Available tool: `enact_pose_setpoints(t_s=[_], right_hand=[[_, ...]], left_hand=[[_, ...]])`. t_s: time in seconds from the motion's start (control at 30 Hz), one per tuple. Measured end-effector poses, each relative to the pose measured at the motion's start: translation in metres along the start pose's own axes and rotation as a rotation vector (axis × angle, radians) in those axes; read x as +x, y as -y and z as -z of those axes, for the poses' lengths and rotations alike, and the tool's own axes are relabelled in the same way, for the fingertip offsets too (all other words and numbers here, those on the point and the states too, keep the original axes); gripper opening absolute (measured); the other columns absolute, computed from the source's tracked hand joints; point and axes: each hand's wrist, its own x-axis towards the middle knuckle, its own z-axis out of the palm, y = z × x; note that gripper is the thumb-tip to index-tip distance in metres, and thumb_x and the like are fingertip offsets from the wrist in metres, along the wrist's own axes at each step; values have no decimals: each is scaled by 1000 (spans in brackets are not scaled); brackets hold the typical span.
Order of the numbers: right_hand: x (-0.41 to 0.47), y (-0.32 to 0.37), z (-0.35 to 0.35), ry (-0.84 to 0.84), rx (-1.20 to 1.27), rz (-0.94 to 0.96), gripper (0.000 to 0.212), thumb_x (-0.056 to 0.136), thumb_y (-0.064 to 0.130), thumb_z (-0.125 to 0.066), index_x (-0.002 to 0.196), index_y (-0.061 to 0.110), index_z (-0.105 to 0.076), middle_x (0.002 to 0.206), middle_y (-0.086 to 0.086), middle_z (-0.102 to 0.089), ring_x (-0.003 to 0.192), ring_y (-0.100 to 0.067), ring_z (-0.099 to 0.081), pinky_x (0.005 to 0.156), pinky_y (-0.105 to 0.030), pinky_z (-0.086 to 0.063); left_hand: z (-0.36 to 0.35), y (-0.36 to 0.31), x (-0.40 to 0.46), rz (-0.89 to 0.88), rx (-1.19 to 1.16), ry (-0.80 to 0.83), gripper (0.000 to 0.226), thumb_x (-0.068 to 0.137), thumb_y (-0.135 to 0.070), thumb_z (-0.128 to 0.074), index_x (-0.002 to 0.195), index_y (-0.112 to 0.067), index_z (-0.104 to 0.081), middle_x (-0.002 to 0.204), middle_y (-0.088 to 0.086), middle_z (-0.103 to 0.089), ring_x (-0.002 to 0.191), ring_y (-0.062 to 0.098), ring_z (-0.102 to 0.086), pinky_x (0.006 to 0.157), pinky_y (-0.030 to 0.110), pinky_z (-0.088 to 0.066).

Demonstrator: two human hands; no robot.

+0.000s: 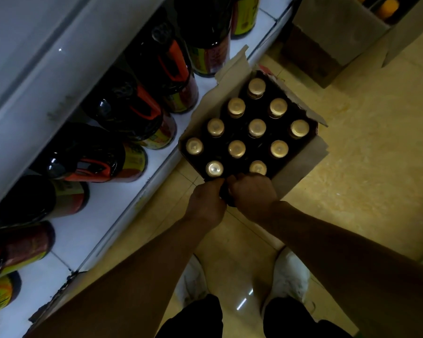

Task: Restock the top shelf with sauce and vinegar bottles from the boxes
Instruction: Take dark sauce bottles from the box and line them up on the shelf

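Observation:
An open cardboard box (303,162) stands on the floor, holding several dark bottles with gold caps (257,128). My left hand (206,203) and my right hand (252,191) meet at the box's near corner. Both curl around one dark bottle (226,195), which is mostly hidden between them. Its cap is out of sight.
A white low shelf (103,203) on the left carries several big dark jugs with orange handles (147,103). Another brown box (337,42) stands on the tan tile floor at the upper right. My white shoes (288,276) are just below the hands.

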Motion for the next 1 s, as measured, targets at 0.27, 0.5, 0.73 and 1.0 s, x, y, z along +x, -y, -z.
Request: enact_pose_setpoints(t_s=[0.27, 0.5, 0.73, 1.0], right_hand=[[-32, 1, 57, -62, 96, 30, 37, 98, 36, -46, 124, 11, -52, 120, -12, -55, 106, -31, -57, 72, -35, -44], [-77, 9, 144, -107, 112, 77, 37, 92, 33, -53, 122, 11, -51, 119, -10, -51, 103, -28, -57, 74, -34, -44], [-119, 19, 243, -190, 130, 131, 32, 89, 36, -55, 112, 13, -53, 108, -4, -51, 96, -22, -53, 68, -30, -31], [-170, 27, 374, -396, 107, 132, 31, 79, 41, -57, 102, 20, -54, 97, 1, -57, 86, -22, -57, 62, -34, -43]], left_hand=[[22, -34, -31, -46, -21, -69, 32, 89, -3, -59, 117, -18, -63, 114, 4, -66, 106, 21, -60, 85, 28, -46], [63, -89, -71, -183, -131, -124, 27, 79, -27, -62, 100, -11, -65, 99, 10, -68, 95, 30, -64, 76, 45, -53], [127, -159, -120, -167, -225, -110, 40, 81, -14, -71, 116, 0, -60, 113, 17, -65, 108, 33, -60, 86, 27, -43], [212, -245, -177, -328, -278, -265, 35, 75, -44, -52, 101, -22, -60, 95, -1, -68, 92, 13, -64, 78, 44, -54]])
